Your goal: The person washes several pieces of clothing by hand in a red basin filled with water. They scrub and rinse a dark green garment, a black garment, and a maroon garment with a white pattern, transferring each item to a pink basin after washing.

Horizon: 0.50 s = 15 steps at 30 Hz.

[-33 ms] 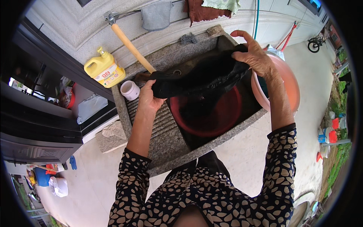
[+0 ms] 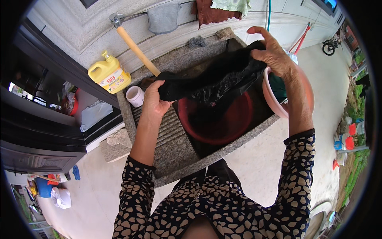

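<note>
head view: where is the black cloth point(image 2: 223, 77), and how does it lie?

it's stretched in the air between the two hands, over the stone sink point(image 2: 173, 163) and the far side of the red basin point(image 2: 251, 115).

and its long axis?

left to right, on a slant. the left end is lower and nearer the body; the right end points up and away, toward the wall side of the pink bucket point(image 2: 306, 85). loose folds sag toward the basin; whether they touch what's inside, i can't tell.

how is the left hand point(image 2: 155, 101) holding on?

it pinches the left end, thumb on top, above the washboard ridges point(image 2: 161, 129) and near the white jar point(image 2: 135, 96).

and the right hand point(image 2: 274, 55)?

it has the right end, thumb pressed on the fabric, index finger lifted and spread away. the other fingers are hidden, so i can't tell how they grip.

anything behind the left end?

a wooden handle point(image 2: 137, 49), slanting up toward the wall.
</note>
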Tool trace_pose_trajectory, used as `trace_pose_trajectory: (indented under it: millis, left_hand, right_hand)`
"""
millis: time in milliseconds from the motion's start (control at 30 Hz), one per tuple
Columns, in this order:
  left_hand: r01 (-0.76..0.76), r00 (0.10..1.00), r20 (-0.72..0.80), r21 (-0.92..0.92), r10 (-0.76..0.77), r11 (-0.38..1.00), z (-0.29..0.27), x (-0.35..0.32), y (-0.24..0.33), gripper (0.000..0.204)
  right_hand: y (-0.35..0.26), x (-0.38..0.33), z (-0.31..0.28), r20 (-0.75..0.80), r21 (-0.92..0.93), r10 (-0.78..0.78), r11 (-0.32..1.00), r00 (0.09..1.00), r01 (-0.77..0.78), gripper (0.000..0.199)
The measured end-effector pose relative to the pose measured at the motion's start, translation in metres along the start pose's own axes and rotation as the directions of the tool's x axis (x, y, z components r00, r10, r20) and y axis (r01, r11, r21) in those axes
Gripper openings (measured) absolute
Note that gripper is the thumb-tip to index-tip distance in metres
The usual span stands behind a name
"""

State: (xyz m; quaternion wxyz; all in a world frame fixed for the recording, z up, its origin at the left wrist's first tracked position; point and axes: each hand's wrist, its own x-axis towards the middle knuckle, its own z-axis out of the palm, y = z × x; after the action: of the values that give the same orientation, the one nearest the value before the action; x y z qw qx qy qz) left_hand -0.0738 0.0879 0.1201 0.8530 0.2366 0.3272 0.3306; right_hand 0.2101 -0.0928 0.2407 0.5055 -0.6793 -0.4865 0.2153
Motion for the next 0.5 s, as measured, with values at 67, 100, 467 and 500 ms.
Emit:
trace_pose_trajectory:
  millis: [67,100,467,500]
  left_hand:
    - [-0.321,0.946,0.142,0.259,0.292,0.911,0.03,-0.03,0.027,0.017]
    - [-0.431,0.898,0.089,0.378,0.431,0.819,0.047,-0.045,0.034,0.014]
    - [-0.194,0.978,0.039,0.519,0.204,0.833,-0.002,0.033,-0.022,0.027]
    - [-0.084,0.996,0.064,0.566,0.058,0.82,-0.021,0.046,-0.041,0.03]
  right_hand:
    - [-0.031,-0.002,-0.028,-0.098,-0.099,-0.044,0.994,0.994,0.034,0.045]
    - [-0.038,-0.005,-0.047,-0.162,-0.156,-0.079,0.986,0.984,0.054,0.038]
    - [0.092,0.008,0.001,-0.33,-0.07,0.145,0.982,0.933,-0.177,0.031]
    - [0.122,0.006,0.011,-0.356,-0.079,0.216,0.962,0.909,-0.26,0.03]
